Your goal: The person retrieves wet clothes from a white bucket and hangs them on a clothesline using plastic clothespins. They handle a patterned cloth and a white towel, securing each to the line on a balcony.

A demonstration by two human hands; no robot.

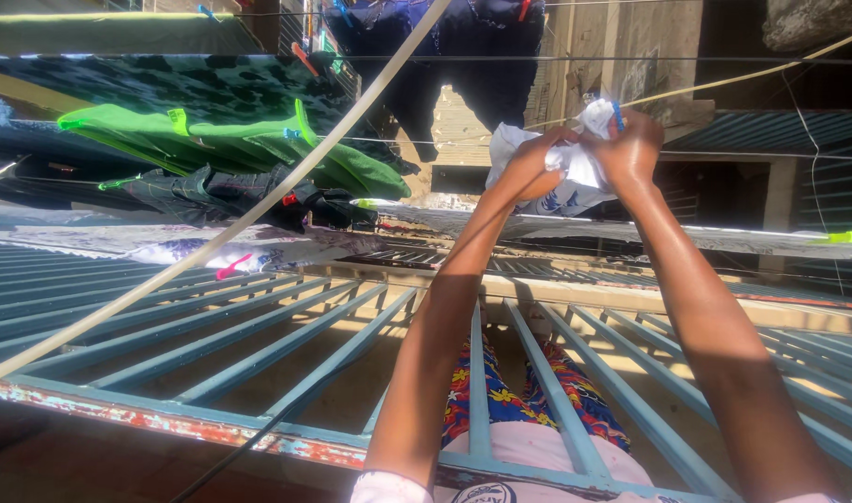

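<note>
- White patterned cloth (568,177): bunched against thin clothesline (724,84) at one o'clock, gathered for pegging.
- Left hand (536,166): clasps cloth.
- Right hand (631,147): pinches cloth beside blue clothespeg (618,115).
- Green garment (230,135): pegged, ten o'clock.

Outdoor laundry-drying spot at a dwelling, seen from a balcony behind a blue railing (286,345). Clotheslines (212,244) cross a narrow gap between buildings, carrying a green garment (249,140), dark clothes (445,47) and coloured pegs (841,237). Corrugated roofs (770,130) and a brick wall (463,121) lie beyond.
</note>
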